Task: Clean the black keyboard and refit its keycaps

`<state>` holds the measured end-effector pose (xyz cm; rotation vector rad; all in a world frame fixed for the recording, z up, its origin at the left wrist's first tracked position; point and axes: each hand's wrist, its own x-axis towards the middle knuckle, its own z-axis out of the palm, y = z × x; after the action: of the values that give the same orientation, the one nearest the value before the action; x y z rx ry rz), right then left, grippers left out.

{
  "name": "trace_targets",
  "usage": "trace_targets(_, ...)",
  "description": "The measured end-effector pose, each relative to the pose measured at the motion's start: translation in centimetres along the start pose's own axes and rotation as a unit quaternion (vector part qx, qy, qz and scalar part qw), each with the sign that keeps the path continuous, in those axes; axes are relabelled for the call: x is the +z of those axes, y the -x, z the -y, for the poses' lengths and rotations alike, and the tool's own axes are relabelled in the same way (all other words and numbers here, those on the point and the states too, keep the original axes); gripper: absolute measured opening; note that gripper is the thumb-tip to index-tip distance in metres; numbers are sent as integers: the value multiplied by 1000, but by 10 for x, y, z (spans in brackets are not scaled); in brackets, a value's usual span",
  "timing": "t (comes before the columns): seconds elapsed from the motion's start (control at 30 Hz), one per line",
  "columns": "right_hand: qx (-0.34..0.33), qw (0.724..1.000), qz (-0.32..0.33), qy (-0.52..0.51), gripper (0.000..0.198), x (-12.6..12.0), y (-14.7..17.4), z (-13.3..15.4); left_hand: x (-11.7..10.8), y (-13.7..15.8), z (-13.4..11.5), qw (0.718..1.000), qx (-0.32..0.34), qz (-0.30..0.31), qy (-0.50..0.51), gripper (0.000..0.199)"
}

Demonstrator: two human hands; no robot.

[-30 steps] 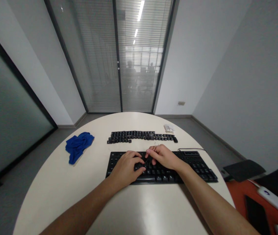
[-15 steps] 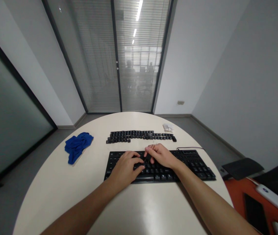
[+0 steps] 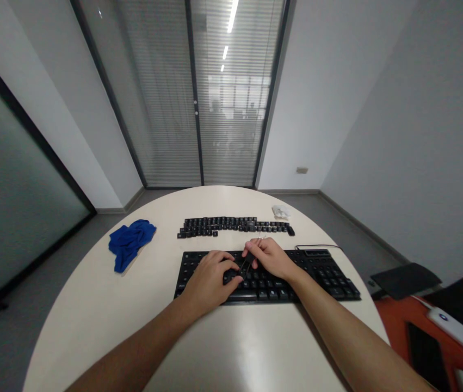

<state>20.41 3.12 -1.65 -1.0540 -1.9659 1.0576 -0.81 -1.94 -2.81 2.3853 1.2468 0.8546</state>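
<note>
A black keyboard (image 3: 267, 295) lies in front of me on the round table. My left hand (image 3: 210, 277) rests over its left half, fingers bent and apart, with thumb and index finger beside the wire tips and nothing visible between them. My right hand (image 3: 270, 256) is closed around a thin wire keycap puller (image 3: 246, 268). The puller's lower wires reach down to the keys at the keyboard's middle, and more wire sticks out above the fist. Whether the wires grip a keycap cannot be made out. Behind the keyboard, loose black keycaps (image 3: 218, 224) lie in rows.
A crumpled blue cloth (image 3: 131, 242) lies at the left of the table (image 3: 166, 343). A small clear plastic bag (image 3: 281, 212) sits at the back right. The keyboard's cable (image 3: 316, 246) runs behind it. An orange chair (image 3: 394, 316) with a phone (image 3: 427, 348) stands at the right.
My right hand has shifted up slightly, and the puller's wires show more clearly now. The left thumb has moved a little. The keycap rows lie as before.
</note>
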Motion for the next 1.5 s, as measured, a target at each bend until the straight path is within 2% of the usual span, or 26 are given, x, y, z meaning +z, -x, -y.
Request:
trace_targets(0.33,-18,1000,-14,-4,55,0,0,-1,0,-1,1,999,-24,6,28,9)
trace_targets(0.77,-22,999,9,-47,52,1,1,4,1,-3,-2,999,-30,-13,9,16)
trace_targets(0.93,-26,999,9,-31,50,1,0,4,1,-2,-3,999,-33,-8,-14,13)
trace_targets(1.1,-64,998,8,16,55,3,-1,7,0,-2,-2,1000,-21,1,-22,13)
trace_targets(1.5,-30,999,-7,-7,51,1,2,10,-3,-2,-1,1000,-15,7,4,18)
